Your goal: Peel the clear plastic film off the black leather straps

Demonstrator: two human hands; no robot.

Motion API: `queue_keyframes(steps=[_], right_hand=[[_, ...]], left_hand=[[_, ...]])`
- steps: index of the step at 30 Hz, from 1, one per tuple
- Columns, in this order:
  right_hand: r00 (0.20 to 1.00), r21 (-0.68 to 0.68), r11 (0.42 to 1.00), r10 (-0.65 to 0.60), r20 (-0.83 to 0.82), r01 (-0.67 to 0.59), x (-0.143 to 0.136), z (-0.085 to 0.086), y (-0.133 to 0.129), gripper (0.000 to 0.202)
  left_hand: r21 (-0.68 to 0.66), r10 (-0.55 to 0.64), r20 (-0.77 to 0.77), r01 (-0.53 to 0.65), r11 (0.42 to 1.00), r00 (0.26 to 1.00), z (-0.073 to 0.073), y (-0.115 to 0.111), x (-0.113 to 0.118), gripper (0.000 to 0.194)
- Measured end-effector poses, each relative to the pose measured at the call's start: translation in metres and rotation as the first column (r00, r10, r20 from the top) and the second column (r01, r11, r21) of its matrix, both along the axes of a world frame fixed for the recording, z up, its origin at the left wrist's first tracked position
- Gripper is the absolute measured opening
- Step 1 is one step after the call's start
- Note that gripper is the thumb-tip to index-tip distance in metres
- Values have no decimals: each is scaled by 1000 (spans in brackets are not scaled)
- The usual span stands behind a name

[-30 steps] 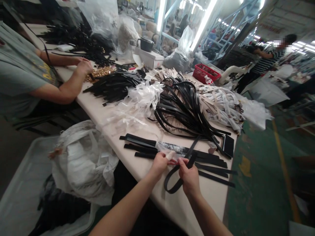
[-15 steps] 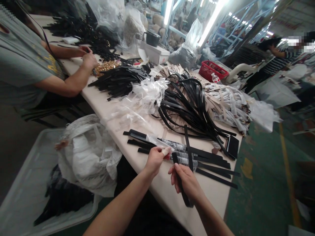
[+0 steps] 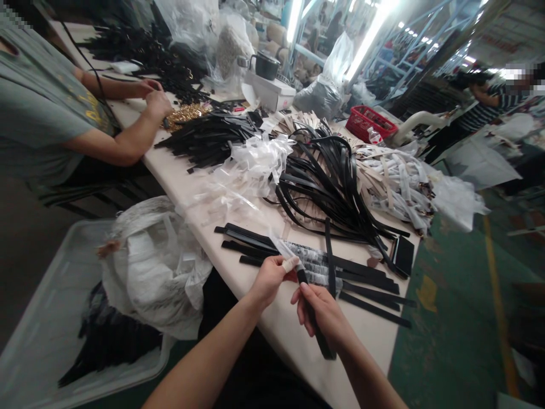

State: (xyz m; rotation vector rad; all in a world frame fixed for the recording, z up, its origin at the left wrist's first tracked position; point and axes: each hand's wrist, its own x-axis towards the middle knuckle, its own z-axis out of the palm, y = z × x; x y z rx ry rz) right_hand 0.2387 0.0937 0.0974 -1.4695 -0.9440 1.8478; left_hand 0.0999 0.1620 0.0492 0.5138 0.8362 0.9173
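Note:
My left hand pinches a clear plastic sleeve between thumb and fingers; light tape is wrapped around the thumb. Just right of it, my right hand grips a black strap, which bends in a loop below the fingers. The strap's top end meets the lower end of the sleeve. Beyond both hands lie several black straps with plastic around their middles. A narrow upright length of black strap crosses over them.
Clear sleeves, long black straps and dark strips are heaped farther back on the table. A red basket stands behind. At left are a co-worker's hands, a white sack and a plastic tub.
The sleeve in my left hand now reaches the top end of the black strap, where a gap showed before. My right hand has barely moved.

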Motion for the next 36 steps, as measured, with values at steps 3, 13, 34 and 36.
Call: queue_keyframes(steps=[3, 13, 34, 36], right_hand=[[999, -39, 998, 45, 0, -45, 0, -4, 0, 53], [953, 70, 978, 172, 248, -194, 16, -13, -13, 51], [974, 92, 995, -62, 220, 43, -3, -8, -22, 50], [968, 147, 989, -49, 244, 13, -3, -7, -30, 45]], left_hand=[[50, -162, -40, 164, 985, 986, 3, -10, -4, 43], [150, 267, -229, -237, 960, 936, 3, 1, -39, 52], [236, 98, -372, -8, 972, 923, 7, -38, 8, 49], [240, 151, -382, -59, 969, 912, 10, -32, 4, 47]])
